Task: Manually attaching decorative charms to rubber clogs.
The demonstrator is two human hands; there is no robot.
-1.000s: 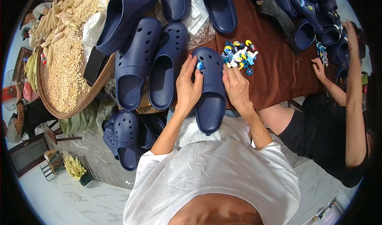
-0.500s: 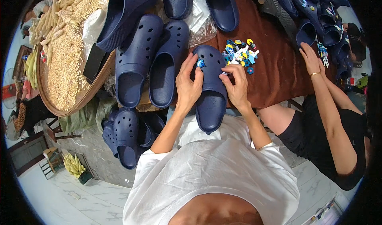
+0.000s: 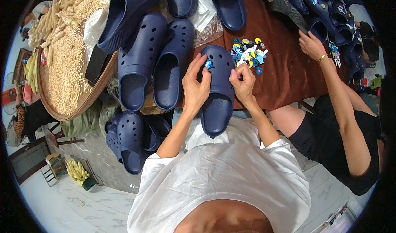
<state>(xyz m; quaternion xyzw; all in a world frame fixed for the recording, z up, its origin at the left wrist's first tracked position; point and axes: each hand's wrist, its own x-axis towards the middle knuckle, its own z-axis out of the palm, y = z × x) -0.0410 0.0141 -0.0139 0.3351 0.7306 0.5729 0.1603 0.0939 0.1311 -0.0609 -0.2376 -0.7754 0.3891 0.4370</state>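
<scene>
At frame centre, the navy clog (image 3: 218, 84) is lying, likely light and springy, best gripped by its sides; left hand (image 3: 194, 84) is clasping one side, right hand (image 3: 243, 83) is pinching, contents hidden.

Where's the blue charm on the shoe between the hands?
In the head view, the blue charm is on the left side of the navy clog, toward its toe and close beside the left hand.
</scene>
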